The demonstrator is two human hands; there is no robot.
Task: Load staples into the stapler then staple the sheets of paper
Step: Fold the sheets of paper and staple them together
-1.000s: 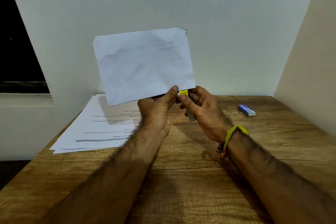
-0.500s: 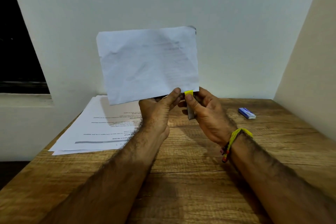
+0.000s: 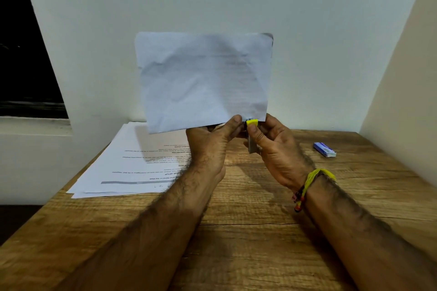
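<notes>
Stapler, small with a yellow tip and grey metal body [image 3: 251, 136], is pinched in the right hand [image 3: 274, 149] at the lower right corner of crumpled white paper sheets [image 3: 203, 80], which the left hand [image 3: 210, 144] pinches upright above the wooden table [image 3: 248, 231]. Stapling looks underway; next, a firm squeeze seems needed.

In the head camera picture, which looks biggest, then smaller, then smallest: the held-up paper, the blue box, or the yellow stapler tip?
1. Held-up paper, by far the largest.
2. Blue box, much smaller.
3. Yellow stapler tip, smallest showing, but the hands hide most of the stapler, so its full size can't be judged.
</notes>
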